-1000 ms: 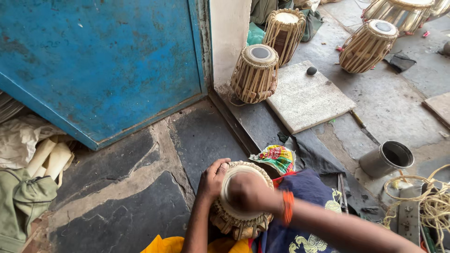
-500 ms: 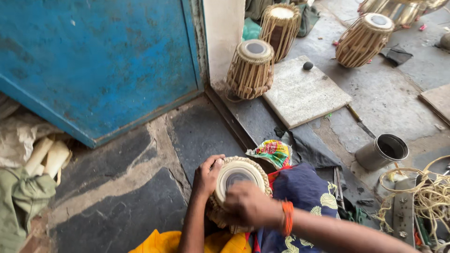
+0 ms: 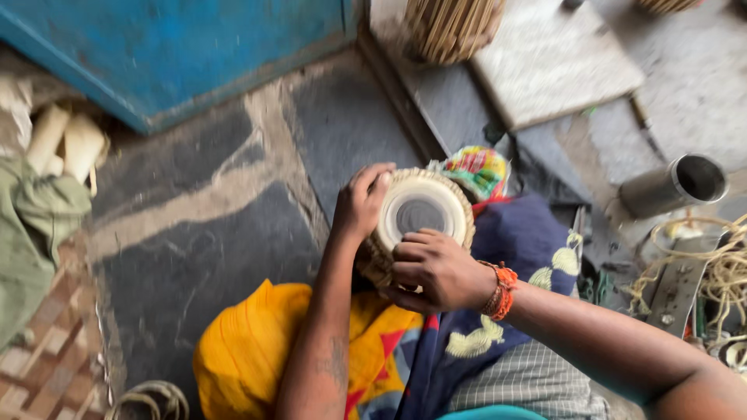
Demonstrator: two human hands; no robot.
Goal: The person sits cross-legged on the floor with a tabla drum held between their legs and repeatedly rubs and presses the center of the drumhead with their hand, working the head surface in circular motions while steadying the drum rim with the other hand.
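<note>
Item: small hand drum, barrel-bodied, pale skin head with a dark round centre patch, laced sides. Location: in your lap, on the yellow and dark blue cloths, head tilted up toward you.

Left hand: fingers curled over the drum's far-left rim, gripping it.

Right hand: fingers bent and closed against the near rim, touching the lacing; whether they pinch a strap you cannot tell. Orange bracelet at the wrist.

Handling, as judged: rigid shell, probably fairly weighty for its size; the stretched skin is the delicate part, so hold by rim and laced body, not the centre patch.

Around the drum: multicoloured cloth bundle just beyond it; metal cup lying well to its right; tangled cord further right; blue door beyond it, to the left; stone slab beyond it, to the right.
</note>
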